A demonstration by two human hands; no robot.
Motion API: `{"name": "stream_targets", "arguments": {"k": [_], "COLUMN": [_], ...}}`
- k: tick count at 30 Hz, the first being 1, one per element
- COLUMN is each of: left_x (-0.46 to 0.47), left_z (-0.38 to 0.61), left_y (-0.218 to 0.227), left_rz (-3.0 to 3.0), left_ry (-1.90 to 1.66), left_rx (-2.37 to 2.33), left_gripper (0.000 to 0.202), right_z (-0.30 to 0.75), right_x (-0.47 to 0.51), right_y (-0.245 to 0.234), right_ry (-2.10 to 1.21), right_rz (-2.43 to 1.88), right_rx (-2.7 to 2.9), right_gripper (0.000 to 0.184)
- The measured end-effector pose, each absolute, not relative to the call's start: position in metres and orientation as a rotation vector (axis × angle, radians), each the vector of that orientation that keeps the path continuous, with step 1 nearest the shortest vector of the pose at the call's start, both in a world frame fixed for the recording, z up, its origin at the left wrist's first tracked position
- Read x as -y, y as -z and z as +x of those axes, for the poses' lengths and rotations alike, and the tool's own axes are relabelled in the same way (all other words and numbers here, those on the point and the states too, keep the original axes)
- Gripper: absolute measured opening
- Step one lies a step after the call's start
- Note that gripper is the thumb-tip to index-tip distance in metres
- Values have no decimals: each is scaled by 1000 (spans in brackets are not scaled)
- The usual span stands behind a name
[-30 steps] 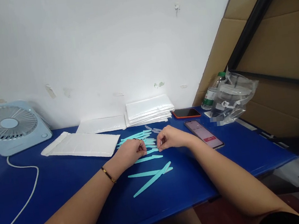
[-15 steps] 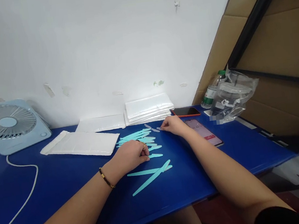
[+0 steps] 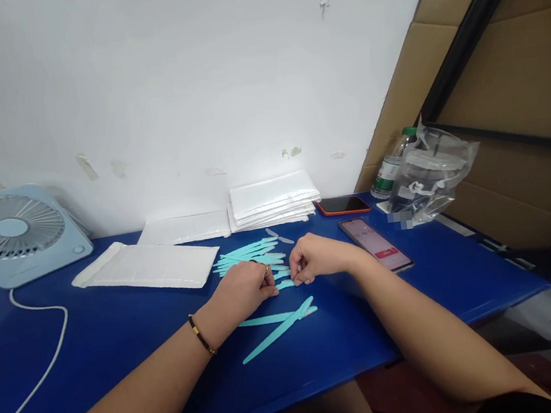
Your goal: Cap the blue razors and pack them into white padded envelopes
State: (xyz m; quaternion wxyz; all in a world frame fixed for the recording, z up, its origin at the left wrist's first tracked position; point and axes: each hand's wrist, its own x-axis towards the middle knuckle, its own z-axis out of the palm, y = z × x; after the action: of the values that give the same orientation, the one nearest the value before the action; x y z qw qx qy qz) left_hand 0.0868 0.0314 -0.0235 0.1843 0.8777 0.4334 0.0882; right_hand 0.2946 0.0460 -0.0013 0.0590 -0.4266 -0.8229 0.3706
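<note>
My left hand rests on the blue table with its fingers closed on the end of a turquoise plastic stick. Close beside it on the right, my right hand has its fingers pinched together near the stick's tip, on something too small to make out. A loose pile of the same turquoise sticks lies just behind both hands. Two crossed turquoise sticks lie in front of them. Small clear pieces lie at the back of the pile.
White padded envelopes lie at the left, with a stack of them against the wall. A pale blue fan with a white cable stands far left. Two phones, a bottle and a plastic bag sit at the right.
My right hand reached back to the clear pieces behind the pile, then returned beside my left hand. My left hand stayed on the stick.
</note>
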Motion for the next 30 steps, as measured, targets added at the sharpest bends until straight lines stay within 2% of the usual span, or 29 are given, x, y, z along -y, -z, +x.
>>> {"name": "stream_targets", "arguments": {"k": [8,13,15,19,25,30], "left_x": [-35,-33,-27,-7,2,-12], "left_z": [87,82,81,84,89,84], "left_y": [27,11,3,-4,2,-1], "left_rz": [2476,2397,2399,2449,2429,2387], "left_ry": [-253,-353,-328,-131,-77,-229], "left_rx": [-1217,-1231,-1191,-1017,-989,-1065], "left_gripper": [14,28,30,33,8,18], "right_z": [295,300,301,312,343,338], "right_x": [-49,-79,-91,-99,-84,-76], "right_y": [7,23,30,31,14,9], "right_ry": [-994,-271,-175,-262,-617,-685], "right_rz": [-1213,-1414,-1435,-1531,-1618,-1509], "right_rx": [2470,2200,2222,2291,2297,2403], "right_gripper": [13,19,17,10,7,9]}}
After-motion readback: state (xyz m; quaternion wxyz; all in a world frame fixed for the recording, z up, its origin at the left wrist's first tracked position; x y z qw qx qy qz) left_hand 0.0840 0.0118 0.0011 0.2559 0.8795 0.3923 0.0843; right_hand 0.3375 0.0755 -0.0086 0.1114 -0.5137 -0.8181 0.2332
